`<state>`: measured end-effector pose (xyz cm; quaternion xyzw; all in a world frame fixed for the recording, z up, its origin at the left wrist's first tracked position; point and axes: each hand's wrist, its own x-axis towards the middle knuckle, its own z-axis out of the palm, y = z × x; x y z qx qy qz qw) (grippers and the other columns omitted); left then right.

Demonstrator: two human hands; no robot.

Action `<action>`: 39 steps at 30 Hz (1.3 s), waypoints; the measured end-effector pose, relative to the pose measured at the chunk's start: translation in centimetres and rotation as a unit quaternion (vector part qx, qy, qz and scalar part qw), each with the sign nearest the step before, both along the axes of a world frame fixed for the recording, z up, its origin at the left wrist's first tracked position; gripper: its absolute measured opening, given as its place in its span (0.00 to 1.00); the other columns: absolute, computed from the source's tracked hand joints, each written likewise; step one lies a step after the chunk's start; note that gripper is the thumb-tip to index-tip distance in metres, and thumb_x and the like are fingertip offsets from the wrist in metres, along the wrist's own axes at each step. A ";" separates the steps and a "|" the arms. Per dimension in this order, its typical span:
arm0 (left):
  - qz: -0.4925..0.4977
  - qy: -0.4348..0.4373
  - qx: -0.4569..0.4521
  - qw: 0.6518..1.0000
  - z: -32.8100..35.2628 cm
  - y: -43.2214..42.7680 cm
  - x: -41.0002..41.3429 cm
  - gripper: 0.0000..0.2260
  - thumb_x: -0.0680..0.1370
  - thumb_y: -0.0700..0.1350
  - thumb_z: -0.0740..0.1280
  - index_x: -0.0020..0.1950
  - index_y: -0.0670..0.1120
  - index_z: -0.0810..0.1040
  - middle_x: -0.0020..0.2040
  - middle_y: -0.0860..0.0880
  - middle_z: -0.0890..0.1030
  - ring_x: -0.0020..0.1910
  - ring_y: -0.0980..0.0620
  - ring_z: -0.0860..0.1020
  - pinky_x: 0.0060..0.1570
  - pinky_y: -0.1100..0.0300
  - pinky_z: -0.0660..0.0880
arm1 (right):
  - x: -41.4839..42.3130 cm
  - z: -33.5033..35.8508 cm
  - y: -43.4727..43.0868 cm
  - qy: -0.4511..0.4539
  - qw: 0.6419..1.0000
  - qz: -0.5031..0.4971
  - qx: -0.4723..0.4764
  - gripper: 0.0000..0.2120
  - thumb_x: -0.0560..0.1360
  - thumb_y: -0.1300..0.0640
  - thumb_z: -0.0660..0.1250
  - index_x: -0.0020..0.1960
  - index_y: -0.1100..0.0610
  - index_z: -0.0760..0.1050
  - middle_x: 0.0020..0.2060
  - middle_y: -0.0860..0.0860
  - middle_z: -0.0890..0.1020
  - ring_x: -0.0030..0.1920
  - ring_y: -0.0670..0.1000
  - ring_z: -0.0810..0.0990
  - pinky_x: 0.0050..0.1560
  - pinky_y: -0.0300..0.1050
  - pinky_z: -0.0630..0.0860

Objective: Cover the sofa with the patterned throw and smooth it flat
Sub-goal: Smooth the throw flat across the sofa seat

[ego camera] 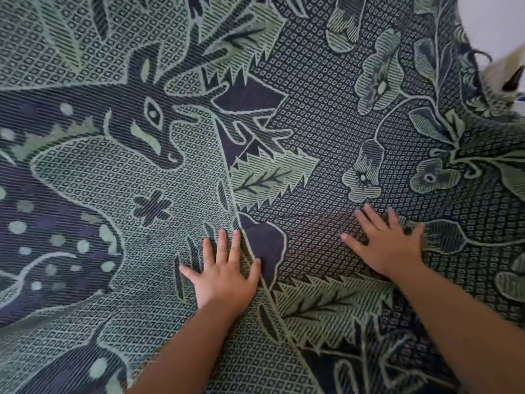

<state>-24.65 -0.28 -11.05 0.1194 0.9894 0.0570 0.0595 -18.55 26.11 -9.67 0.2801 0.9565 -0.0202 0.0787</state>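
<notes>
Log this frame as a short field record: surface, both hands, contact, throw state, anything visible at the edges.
surface: patterned throw, green and navy, deer and leaf motifs, fills the view
left hand: open, palm down, flat on throw
right hand: open, palm down, flat on throw
grasp: none, fingers spread
throw state: mostly spread, folds at right
edge: fringe upper right, pale wall behind
sofa: hidden under throw

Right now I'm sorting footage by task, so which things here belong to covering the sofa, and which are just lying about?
Part of the job:
patterned throw
left hand, flat on it
right hand, flat on it

Just lying about:
pale object with a dark tip past the fringed edge; unclear what it is
</notes>
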 end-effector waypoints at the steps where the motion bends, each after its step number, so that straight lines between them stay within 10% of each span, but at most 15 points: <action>1: 0.006 0.002 0.004 1.000 0.1 0.1 -0.1 0.32 0.77 0.65 0.43 0.76 0.56 0.35 0.78 0.56 0.37 0.78 0.50 0.39 0.69 0.30 0.46 | 0.8 0.2 1.4 -0.003 1.000 -0.024 0.009 0.38 0.72 0.27 0.40 0.76 0.42 0.38 0.76 0.41 0.38 0.77 0.54 0.37 0.71 0.70 0.40; 9: -0.028 0.048 0.037 0.998 2.5 4.7 2.5 0.26 0.81 0.50 0.50 0.78 0.44 0.50 0.79 0.48 0.47 0.78 0.49 0.41 0.74 0.42 0.42 | -0.7 1.3 -2.9 0.102 0.990 0.089 -0.039 0.29 0.80 0.39 0.44 0.78 0.48 0.46 0.78 0.48 0.45 0.77 0.55 0.42 0.73 0.63 0.42; 14: -0.062 -0.011 0.046 0.997 1.4 7.1 2.7 0.27 0.82 0.47 0.50 0.78 0.48 0.42 0.79 0.53 0.43 0.77 0.53 0.38 0.73 0.40 0.39 | -2.7 0.1 -10.2 0.121 0.947 0.256 -0.155 0.23 0.82 0.55 0.47 0.77 0.48 0.51 0.77 0.44 0.50 0.77 0.48 0.46 0.75 0.55 0.43; 23: -0.028 0.002 0.041 0.999 -0.1 6.7 1.7 0.26 0.80 0.59 0.44 0.77 0.56 0.41 0.77 0.60 0.39 0.76 0.59 0.37 0.70 0.33 0.39 | -2.4 -0.8 -0.8 0.055 0.984 0.165 -0.030 0.33 0.75 0.30 0.39 0.76 0.41 0.39 0.75 0.38 0.39 0.76 0.47 0.38 0.72 0.64 0.38; 33: -0.002 0.039 0.051 0.998 0.2 6.3 1.0 0.28 0.80 0.61 0.46 0.78 0.54 0.45 0.79 0.55 0.43 0.78 0.54 0.41 0.73 0.40 0.44 | -0.4 0.5 5.5 0.029 0.999 0.044 0.012 0.34 0.76 0.32 0.38 0.77 0.47 0.40 0.77 0.43 0.40 0.77 0.52 0.39 0.73 0.62 0.39; 39: 0.004 0.080 0.110 0.991 1.8 7.6 2.9 0.23 0.81 0.48 0.50 0.77 0.47 0.56 0.78 0.51 0.54 0.78 0.53 0.48 0.75 0.51 0.45 | -1.2 1.7 -2.8 0.112 0.978 0.157 -0.083 0.28 0.80 0.40 0.43 0.77 0.47 0.45 0.77 0.46 0.44 0.77 0.54 0.41 0.72 0.63 0.38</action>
